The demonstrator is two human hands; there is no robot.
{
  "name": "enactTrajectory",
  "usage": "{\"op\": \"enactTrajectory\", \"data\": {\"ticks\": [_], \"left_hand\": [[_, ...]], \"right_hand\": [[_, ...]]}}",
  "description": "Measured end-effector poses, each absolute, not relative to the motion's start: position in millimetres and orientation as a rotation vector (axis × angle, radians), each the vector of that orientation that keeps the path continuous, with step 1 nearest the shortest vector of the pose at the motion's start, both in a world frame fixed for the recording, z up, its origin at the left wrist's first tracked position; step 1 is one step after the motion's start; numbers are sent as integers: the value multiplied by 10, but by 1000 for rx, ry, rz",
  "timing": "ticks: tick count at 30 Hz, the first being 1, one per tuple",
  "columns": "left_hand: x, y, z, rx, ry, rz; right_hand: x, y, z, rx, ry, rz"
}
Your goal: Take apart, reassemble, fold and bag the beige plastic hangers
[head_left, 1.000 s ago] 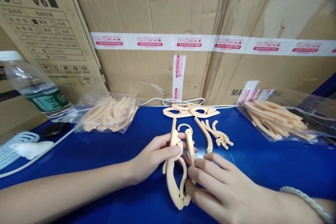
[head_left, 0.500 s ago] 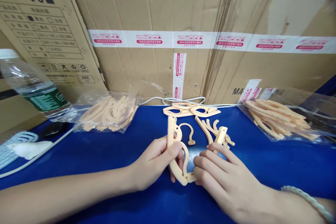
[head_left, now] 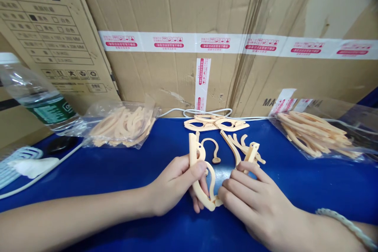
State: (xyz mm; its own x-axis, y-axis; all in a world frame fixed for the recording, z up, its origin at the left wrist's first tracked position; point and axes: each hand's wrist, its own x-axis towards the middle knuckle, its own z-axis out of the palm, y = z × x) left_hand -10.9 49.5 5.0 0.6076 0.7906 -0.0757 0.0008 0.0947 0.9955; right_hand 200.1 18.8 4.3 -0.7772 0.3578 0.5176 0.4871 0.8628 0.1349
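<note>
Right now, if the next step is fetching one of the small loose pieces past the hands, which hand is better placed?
Probably the right hand: it is nearer the small loose pieces. Both hands grip the pale frame, so the left hand would likely have to steady it alone.

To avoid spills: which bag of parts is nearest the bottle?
The left bag, directly beside the bottle; the right bag lies across the blue table from it.

A hook (head_left: 216,160) lies on the table (head_left: 165,228), a bottle (head_left: 51,108) left, a carton (head_left: 150,75) behind.
</note>
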Motion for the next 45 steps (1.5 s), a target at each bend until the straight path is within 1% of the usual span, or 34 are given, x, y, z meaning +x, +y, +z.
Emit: {"op": "enactTrajectory", "data": {"ticks": [6, 12, 19, 31, 37, 45], "left_hand": [[-95, 602, -18, 1070, 668, 794], [-78, 613, 5, 1015, 650, 883], [-74, 610, 21, 992, 676, 919], [-73, 613, 24, 1019, 669, 906], [-72, 604, 27, 1025, 666, 907], [-66, 610, 17, 1049, 650, 879]], "right_hand": [[2067, 222, 119, -526, -2417, -544], [2130, 382, 35, -624, -2457, -225], [2132, 453, 2, -735, -2492, -329], [2130, 489, -64, -883, -2480, -190], [2132, 463, -48, -1036, -2448, -227], [2097, 421, 41, -1052, -2442, -276]]}}
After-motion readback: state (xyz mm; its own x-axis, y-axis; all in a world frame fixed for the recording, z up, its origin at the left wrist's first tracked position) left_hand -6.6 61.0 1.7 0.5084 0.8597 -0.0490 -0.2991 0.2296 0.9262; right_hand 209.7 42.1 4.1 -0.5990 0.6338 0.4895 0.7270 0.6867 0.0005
